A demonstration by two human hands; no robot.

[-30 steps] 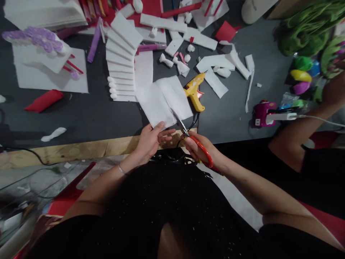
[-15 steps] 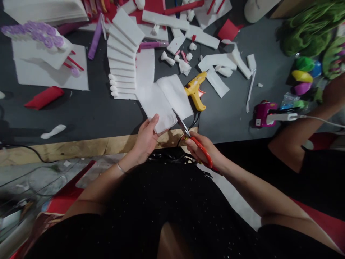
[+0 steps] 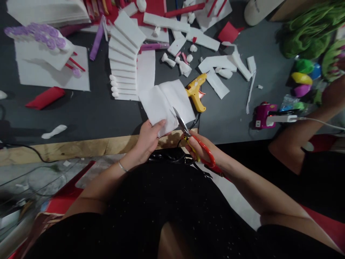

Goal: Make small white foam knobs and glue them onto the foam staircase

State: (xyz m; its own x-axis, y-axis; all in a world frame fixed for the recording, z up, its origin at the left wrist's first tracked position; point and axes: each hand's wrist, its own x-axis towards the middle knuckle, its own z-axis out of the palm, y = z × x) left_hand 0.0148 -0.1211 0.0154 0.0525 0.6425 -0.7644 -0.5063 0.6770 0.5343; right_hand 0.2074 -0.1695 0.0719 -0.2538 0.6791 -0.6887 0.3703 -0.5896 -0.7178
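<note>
My left hand (image 3: 148, 138) pinches the near edge of a white sheet (image 3: 157, 104) that looks like paper or thin foam, thumb on top. In my right hand (image 3: 198, 145) is a pair of scissors (image 3: 182, 121) with red and yellow handles. Their blades reach into the sheet from the near edge, along a slit that splits it into two flaps. Just right of the sheet lies a yellow glue gun (image 3: 196, 92). Beyond the sheet, to the left, a fan of stacked white strips (image 3: 122, 64) rests on the dark table.
White offcuts (image 3: 215, 64) are scattered at the back. A purple plug adapter (image 3: 265, 114) with a white charger sits on the right, near another person's arm (image 3: 304, 126). Purple flowers (image 3: 40, 35) lie at the left, above a red roll (image 3: 45, 98). Green yarn (image 3: 309, 32) is at far right.
My left thumb has shifted slightly right and down on the sheet. The scissors have turned a little in my right hand, showing more of the yellow handle, and the sheet has moved slightly nearer.
</note>
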